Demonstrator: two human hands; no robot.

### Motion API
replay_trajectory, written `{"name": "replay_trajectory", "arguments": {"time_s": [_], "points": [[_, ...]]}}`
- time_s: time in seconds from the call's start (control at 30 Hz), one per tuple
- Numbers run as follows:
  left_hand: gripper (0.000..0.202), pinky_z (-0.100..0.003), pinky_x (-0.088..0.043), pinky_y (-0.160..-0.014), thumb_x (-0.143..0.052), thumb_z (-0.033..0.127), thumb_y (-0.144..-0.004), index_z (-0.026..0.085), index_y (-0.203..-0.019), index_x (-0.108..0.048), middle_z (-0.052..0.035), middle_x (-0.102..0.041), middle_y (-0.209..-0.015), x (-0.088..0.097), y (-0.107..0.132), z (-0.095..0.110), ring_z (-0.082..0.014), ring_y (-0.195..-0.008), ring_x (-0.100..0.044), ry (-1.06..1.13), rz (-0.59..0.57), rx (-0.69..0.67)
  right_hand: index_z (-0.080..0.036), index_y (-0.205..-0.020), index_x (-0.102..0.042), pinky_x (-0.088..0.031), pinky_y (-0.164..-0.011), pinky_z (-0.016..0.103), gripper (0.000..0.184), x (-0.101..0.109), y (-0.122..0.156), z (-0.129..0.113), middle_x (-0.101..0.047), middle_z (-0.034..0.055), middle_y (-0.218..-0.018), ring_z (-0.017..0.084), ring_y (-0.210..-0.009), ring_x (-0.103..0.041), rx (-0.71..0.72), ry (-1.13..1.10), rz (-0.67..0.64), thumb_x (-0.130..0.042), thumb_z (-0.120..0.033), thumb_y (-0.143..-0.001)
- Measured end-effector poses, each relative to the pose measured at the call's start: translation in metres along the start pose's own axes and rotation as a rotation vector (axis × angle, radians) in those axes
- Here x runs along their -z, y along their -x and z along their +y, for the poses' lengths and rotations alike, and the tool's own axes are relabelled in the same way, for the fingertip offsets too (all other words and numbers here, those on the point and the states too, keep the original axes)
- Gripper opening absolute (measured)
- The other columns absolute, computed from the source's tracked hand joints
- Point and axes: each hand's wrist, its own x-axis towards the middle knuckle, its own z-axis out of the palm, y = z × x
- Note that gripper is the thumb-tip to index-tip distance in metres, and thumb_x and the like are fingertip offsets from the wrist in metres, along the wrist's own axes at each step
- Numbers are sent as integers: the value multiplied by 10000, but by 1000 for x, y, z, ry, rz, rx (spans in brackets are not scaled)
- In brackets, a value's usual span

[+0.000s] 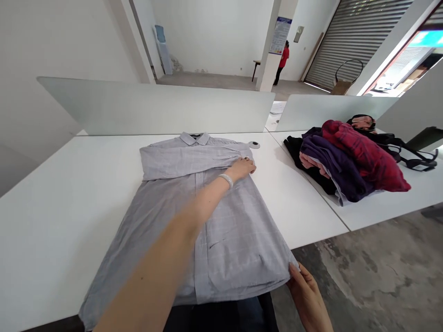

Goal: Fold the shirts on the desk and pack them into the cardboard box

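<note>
A light grey button-up shirt lies front up on the white table, collar at the far side. Its sleeves are laid across the chest, and the hem hangs past the table's front edge. My left hand, with a pale bangle on the wrist, reaches across the shirt; its curled fingers grip the shirt's right side, by the end of the folded sleeve. At the lower right my right hand pinches the hem corner between thumb and fingers, out beyond the table edge.
A pile of dark, purple and red clothes lies on the right, with black-framed glasses beside it. Frosted dividers line the table's back. A round grommet sits near the shirt's shoulder. Farther off, a person in red stands by a pillar.
</note>
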Motion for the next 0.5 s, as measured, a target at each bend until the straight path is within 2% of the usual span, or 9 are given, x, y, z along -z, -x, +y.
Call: {"name": "replay_trajectory", "arguments": {"time_s": [0.1,0.27,0.4,0.5], "points": [[295,-424,-328,-947,-372,18,-864,120,-928,-641,-152,-608,-1099,0,1,-2,-273,-1118,-473,-46,14,17,-272,-891,-736,-485,-644,306,299,4,2,4,-702,21,-911,192,-709,-608,-18,-71,8,-760,-502,-701],[346,-408,-372,-873,-268,64,-943,72,-1104,-574,-215,-524,-1221,-13,3,1,-267,-1074,-509,-95,51,63,-229,-692,-676,-456,-600,272,260,0,6,12,-566,-8,-667,134,-602,-484,5,-124,-19,-768,-471,-704],[342,-416,-366,-943,-289,99,-962,108,-1188,-545,-182,-502,-1296,-12,8,7,-266,-1165,-473,-97,70,65,-212,-704,-680,-460,-627,261,289,4,4,17,-548,3,-673,134,-638,-481,-8,-39,-47,-761,-489,-709],[372,-435,-328,-1032,-344,115,-955,152,-1300,-477,-149,-405,-1428,-2,32,13,-275,-1309,-358,-57,179,76,-208,-739,-697,-484,-686,255,309,20,-1,20,-588,17,-707,147,-693,-518,35,43,-43,-757,-509,-705]]}}
